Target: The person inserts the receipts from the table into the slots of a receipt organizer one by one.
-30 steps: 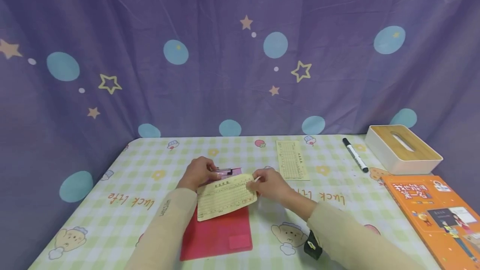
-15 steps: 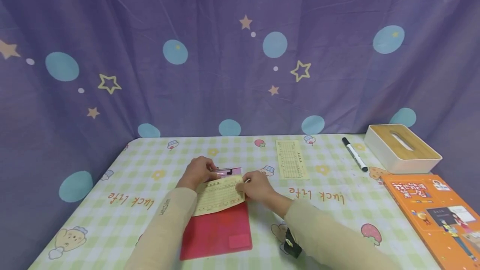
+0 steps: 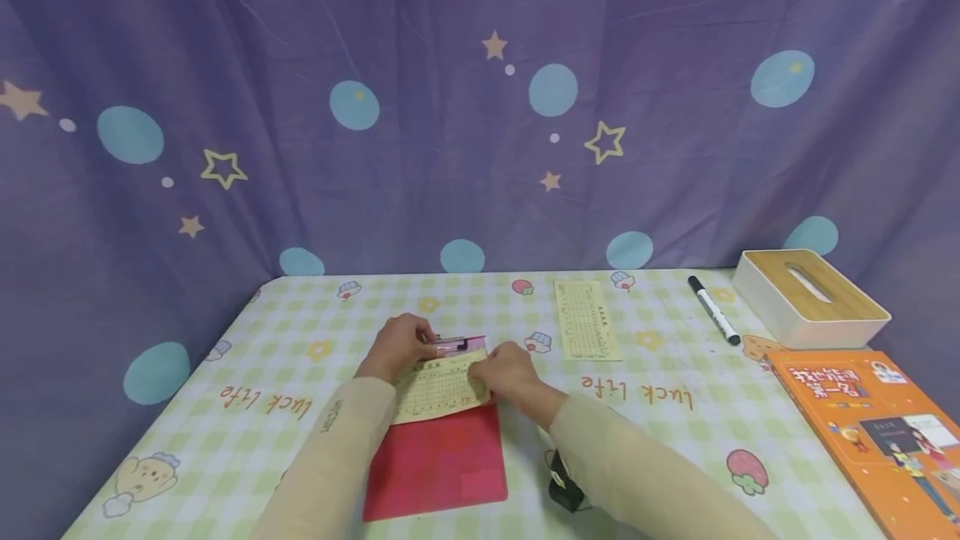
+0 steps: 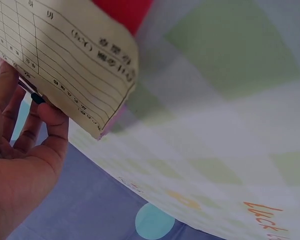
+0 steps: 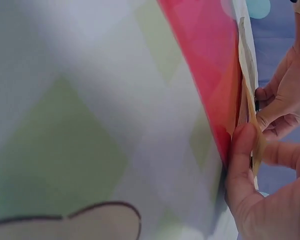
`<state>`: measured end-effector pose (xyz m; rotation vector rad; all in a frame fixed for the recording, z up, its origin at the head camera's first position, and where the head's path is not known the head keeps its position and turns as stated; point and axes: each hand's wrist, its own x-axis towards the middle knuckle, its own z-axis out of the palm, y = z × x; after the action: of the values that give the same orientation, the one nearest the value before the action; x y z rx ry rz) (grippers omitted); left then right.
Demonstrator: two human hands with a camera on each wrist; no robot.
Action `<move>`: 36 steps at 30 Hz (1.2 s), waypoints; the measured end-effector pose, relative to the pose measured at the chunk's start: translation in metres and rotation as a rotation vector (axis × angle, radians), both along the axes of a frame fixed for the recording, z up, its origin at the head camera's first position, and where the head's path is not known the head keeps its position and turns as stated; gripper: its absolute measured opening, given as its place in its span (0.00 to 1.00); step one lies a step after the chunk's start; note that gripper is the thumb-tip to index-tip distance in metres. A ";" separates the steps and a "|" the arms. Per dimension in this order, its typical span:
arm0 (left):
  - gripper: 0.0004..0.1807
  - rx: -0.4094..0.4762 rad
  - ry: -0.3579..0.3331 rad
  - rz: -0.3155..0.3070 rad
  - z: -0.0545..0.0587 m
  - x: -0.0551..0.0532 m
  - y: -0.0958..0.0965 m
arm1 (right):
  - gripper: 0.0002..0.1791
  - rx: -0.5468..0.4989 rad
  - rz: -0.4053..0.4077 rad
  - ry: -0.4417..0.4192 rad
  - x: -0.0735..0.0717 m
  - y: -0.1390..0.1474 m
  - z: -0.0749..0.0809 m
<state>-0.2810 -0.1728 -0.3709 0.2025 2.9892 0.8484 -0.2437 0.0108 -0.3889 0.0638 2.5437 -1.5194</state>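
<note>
A red plastic clip folder point(image 3: 438, 469) lies on the table with its metal clip point(image 3: 453, 345) at the far end. My left hand point(image 3: 401, 347) pinches this clip; its thumb and fingertips are by the black-tipped lever point(image 4: 36, 97) in the left wrist view. A pale yellow printed slip point(image 3: 441, 392) lies over the folder's upper part, its far edge close to the clip. With thumb and finger my right hand point(image 3: 512, 375) pinches the slip's right end. Seen from the right wrist, the slip point(image 5: 250, 95) bends up slightly off the red folder.
Another yellow printed slip point(image 3: 587, 321) lies at the back, right of the middle. Farther right are a marker point(image 3: 713, 312), a white tissue box point(image 3: 780, 315) with a wooden lid, and an orange book point(image 3: 832, 419). A purple curtain point(image 3: 420, 215) hangs behind the checked tablecloth point(image 3: 247, 457).
My right hand has moved left and brought the yellow slip up closer to the clip, so more of the red folder shows below it. My left hand has stayed at the clip.
</note>
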 end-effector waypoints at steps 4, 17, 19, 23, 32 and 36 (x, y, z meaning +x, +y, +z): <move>0.06 0.014 -0.007 0.003 -0.001 0.001 0.000 | 0.20 0.018 -0.010 -0.013 -0.001 -0.003 -0.001; 0.07 0.062 -0.036 -0.001 0.001 -0.005 -0.001 | 0.25 0.105 -0.042 -0.021 -0.014 -0.011 -0.005; 0.08 0.073 -0.047 -0.002 0.003 -0.005 -0.002 | 0.25 0.086 -0.047 -0.036 -0.015 -0.012 -0.005; 0.09 0.073 -0.074 -0.011 0.006 -0.008 -0.003 | 0.23 0.036 -0.058 -0.068 -0.015 -0.014 -0.006; 0.11 0.020 -0.120 -0.076 0.018 -0.014 -0.007 | 0.22 0.028 -0.083 -0.117 -0.019 -0.015 -0.005; 0.10 0.019 -0.161 -0.068 0.021 -0.017 -0.007 | 0.21 0.017 -0.088 -0.129 -0.022 -0.015 -0.004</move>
<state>-0.2979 -0.1799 -0.3498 0.2241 2.8095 0.8431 -0.2658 -0.0038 -0.3934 0.2704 2.4818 -1.4729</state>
